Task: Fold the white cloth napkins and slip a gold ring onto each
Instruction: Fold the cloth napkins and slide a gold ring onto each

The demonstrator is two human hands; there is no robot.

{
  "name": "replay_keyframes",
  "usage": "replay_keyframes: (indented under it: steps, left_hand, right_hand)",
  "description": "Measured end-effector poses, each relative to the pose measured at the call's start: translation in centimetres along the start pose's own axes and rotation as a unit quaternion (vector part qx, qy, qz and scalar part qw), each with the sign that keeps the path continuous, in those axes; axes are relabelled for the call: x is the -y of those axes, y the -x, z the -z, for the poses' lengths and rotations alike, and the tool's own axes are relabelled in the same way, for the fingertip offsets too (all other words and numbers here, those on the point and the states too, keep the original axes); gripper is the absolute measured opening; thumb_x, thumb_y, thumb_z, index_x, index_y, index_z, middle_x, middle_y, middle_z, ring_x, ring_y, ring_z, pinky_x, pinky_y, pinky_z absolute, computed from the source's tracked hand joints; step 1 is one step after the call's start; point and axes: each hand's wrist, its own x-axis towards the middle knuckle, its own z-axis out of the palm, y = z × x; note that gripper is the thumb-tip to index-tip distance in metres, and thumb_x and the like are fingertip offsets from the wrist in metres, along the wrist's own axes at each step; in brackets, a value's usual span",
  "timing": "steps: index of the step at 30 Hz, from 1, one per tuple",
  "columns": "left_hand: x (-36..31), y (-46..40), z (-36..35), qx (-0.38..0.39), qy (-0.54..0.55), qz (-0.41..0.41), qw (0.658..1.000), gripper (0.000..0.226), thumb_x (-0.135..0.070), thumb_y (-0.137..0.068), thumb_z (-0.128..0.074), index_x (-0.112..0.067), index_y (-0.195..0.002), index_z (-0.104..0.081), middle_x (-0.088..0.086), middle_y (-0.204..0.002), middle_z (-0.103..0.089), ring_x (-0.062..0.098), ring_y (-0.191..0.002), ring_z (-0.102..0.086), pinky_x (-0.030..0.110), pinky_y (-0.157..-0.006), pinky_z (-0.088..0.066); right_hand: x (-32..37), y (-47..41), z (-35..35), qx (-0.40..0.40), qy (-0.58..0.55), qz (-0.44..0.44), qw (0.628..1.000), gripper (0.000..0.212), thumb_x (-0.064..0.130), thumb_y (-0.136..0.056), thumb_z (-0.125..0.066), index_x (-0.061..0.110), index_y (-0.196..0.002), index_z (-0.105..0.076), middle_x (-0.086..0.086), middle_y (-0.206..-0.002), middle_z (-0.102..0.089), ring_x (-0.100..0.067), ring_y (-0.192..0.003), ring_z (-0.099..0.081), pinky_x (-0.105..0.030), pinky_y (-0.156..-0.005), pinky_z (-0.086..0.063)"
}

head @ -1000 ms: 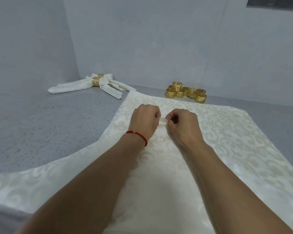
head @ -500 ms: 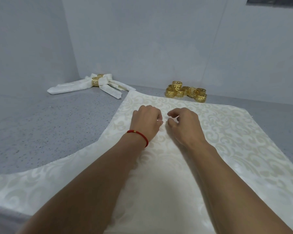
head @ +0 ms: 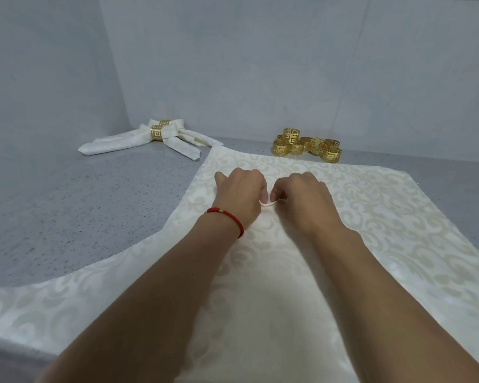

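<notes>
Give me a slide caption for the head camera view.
Both hands, left hand and right hand, pinch the middle of a flat white napkin; gold rings wait behind.

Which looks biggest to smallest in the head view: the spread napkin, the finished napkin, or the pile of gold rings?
1. Spread napkin, by far, though it lies nearest the camera.
2. Finished napkin with its ring, at the back left.
3. Pile of gold rings, clearly less wide.
</notes>
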Motion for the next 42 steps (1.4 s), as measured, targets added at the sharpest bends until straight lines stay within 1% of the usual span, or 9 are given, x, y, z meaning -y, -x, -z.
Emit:
replay_keyframes:
  steps: [6, 10, 14, 19, 26, 30, 33, 38, 42]
  left_hand:
    - [0.1, 0.2, 0.3, 0.024, 0.026, 0.010, 0.999, 0.024, -0.010, -0.082, -0.050, -0.022, -0.073, -0.068, -0.009, -0.080, -0.062, 0.019, -0.096, -0.046, 0.044, -0.094, -0.032]
    - [0.9, 0.2, 0.3, 0.028, 0.059, 0.022, 0.998, 0.017, -0.017, -0.090, -0.057, -0.028, -0.090, -0.070, -0.012, -0.079, -0.062, 0.014, -0.099, -0.054, 0.045, -0.098, -0.033]
    - [1.2, 0.0, 0.5, 0.059, 0.054, -0.002, 0.997, 0.026, -0.016, -0.085, -0.069, -0.024, -0.063, -0.058, -0.005, -0.066, -0.057, 0.025, -0.096, -0.058, 0.046, -0.095, -0.044]
    - [1.3, -0.6, 0.5, 0.067, 0.030, -0.021, 0.997, 0.008, -0.019, -0.087, -0.067, -0.026, -0.083, -0.066, -0.009, -0.090, -0.055, 0.020, -0.098, -0.052, 0.043, -0.093, -0.043]
    - [0.7, -2.0, 1.4, 0.074, -0.096, -0.138, 0.983, 0.018, -0.013, -0.088, -0.059, -0.029, -0.082, -0.052, -0.010, -0.089, -0.061, 0.018, -0.092, -0.054, 0.036, -0.082, -0.032]
    - [0.8, -1.6, 1.3, 0.072, -0.140, -0.196, 0.968, 0.029, -0.003, -0.085, -0.053, -0.032, -0.088, -0.058, -0.009, -0.095, -0.061, 0.017, -0.092, -0.057, 0.030, -0.078, -0.030]
    - [1.9, -1.2, 0.9, 0.077, -0.075, -0.191, 0.976, 0.021, -0.009, -0.088, -0.053, -0.021, -0.089, -0.070, -0.008, -0.092, -0.066, 0.019, -0.087, -0.061, 0.034, -0.072, -0.047]
    - [2.9, -0.2, -0.4, 0.004, 0.109, -0.090, 0.990, 0.014, -0.015, -0.088, -0.065, -0.024, -0.092, -0.075, -0.010, -0.079, -0.066, 0.013, -0.079, -0.061, 0.026, -0.073, -0.047]
    - [2.9, -0.4, -0.9, 0.030, 0.088, -0.079, 0.993, 0.008, -0.020, -0.091, -0.067, -0.027, -0.090, -0.071, -0.003, -0.089, -0.056, 0.014, -0.082, -0.053, 0.034, -0.082, -0.050]
  right_hand:
    - [-0.2, 0.1, 0.5, 0.033, -0.051, -0.034, 0.998, 0.022, 0.019, -0.087, -0.058, 0.026, -0.087, -0.078, 0.007, -0.085, -0.072, -0.023, -0.096, -0.061, -0.045, -0.089, -0.051]
    - [-1.2, -0.1, 0.0, 0.034, -0.094, -0.041, 0.994, 0.011, 0.016, -0.090, -0.067, 0.022, -0.095, -0.075, 0.012, -0.081, -0.066, -0.019, -0.090, -0.064, -0.048, -0.090, -0.053]
    - [-1.6, -0.6, 0.0, 0.041, -0.076, -0.053, 0.995, 0.004, 0.025, -0.088, -0.075, 0.023, -0.085, -0.075, 0.008, -0.089, -0.070, -0.018, -0.093, -0.065, -0.047, -0.089, -0.055]
    - [-1.3, -1.6, 0.7, 0.100, -0.011, -0.071, 0.992, 0.004, 0.021, -0.088, -0.072, 0.024, -0.091, -0.071, -0.001, -0.098, -0.070, -0.026, -0.100, -0.064, -0.047, -0.095, -0.053]
    - [-1.0, -0.8, 1.5, 0.026, 0.187, 0.074, 0.979, 0.021, 0.009, -0.089, -0.058, 0.018, -0.107, -0.062, -0.004, -0.106, -0.063, -0.028, -0.103, -0.058, -0.034, -0.070, -0.034]
    - [-1.4, 0.5, 1.1, 0.010, 0.216, 0.128, 0.968, 0.022, 0.012, -0.091, -0.060, 0.019, -0.111, -0.061, -0.002, -0.108, -0.060, -0.026, -0.106, -0.056, -0.033, -0.073, -0.031]
    - [-2.0, 1.1, 1.2, 0.020, 0.164, 0.109, 0.980, 0.018, 0.016, -0.092, -0.056, 0.022, -0.104, -0.068, 0.000, -0.102, -0.064, -0.026, -0.098, -0.061, -0.035, -0.074, -0.043]
    - [-2.8, 1.8, 0.4, -0.029, -0.052, -0.010, 0.998, 0.019, 0.020, -0.095, -0.060, 0.020, -0.105, -0.076, 0.002, -0.094, -0.074, -0.021, -0.093, -0.067, -0.040, -0.082, -0.056]
    - [-3.4, 1.7, -0.8, -0.044, -0.073, -0.025, 0.996, 0.013, 0.022, -0.091, -0.066, 0.020, -0.091, -0.079, -0.001, -0.091, -0.071, -0.023, -0.091, -0.063, -0.044, -0.083, -0.054]
